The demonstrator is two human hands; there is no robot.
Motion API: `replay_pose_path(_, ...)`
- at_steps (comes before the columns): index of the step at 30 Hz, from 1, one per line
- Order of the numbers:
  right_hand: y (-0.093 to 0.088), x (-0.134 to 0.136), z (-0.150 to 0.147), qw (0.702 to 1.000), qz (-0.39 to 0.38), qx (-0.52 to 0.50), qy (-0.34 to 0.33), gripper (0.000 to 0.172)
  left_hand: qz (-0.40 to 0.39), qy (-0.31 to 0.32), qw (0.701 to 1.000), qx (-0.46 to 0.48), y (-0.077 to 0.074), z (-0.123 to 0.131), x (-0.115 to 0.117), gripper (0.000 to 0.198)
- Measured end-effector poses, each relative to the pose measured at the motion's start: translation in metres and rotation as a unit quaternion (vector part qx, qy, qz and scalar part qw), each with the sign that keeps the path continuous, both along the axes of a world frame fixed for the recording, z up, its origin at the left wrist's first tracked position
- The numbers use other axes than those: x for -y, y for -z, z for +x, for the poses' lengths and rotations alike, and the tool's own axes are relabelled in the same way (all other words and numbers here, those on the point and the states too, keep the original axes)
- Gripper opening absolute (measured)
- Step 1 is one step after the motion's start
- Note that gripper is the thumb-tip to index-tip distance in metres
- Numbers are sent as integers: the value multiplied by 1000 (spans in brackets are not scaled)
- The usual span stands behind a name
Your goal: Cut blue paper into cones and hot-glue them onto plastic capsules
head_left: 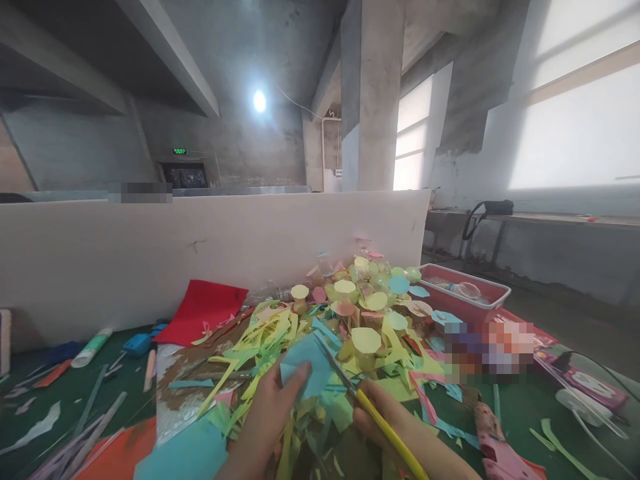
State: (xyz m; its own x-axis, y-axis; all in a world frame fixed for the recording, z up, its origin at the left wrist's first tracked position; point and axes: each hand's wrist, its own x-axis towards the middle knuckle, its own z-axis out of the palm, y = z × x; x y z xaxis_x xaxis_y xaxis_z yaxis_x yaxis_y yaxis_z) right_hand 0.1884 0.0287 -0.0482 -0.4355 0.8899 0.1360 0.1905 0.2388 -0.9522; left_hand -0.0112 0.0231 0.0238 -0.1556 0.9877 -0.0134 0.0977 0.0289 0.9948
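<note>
From the head view, I hold a piece of blue paper (pixel 309 363) in my left hand (pixel 270 400), the thumb flat on top of it and the other fingers tucked beneath. My right hand (pixel 383 403) is closed round the yellow handle of a pair of scissors (pixel 369 407). Their long axis slants from the handle at lower right up to the tip at upper left, so the blades run along the paper's right-hand side. The paper lies left of my right fingers and just beyond my left thumb; my left hand is the nearer, already touching it. Whether the blades are parted, or have the paper's edge between them, I cannot quite make out. Under and around both hands lie loose yellow-green strips (pixel 267 327). Pale paper discs (pixel 366 340) stand in a cluster beyond, with a red sheet (pixel 200 310) off to my left.
</note>
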Motion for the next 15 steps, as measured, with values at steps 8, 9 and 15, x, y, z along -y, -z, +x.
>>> replay_pose_path(8, -4, 2, 3, 1000, -24, -15, -12, 60, 25, -62, 997, -23, -5, -2, 2, 39)
replay_pose_path(9, -8, 5, 4, 1000, -15, -13, -22, 58, 20, -64, 997, -26, -3, -2, 1, 41)
replay_pose_path(15, -35, 16, 6, 999, -33, 42, -8, 61, -3, 6, 1000, -24, 3, -4, -4, 43)
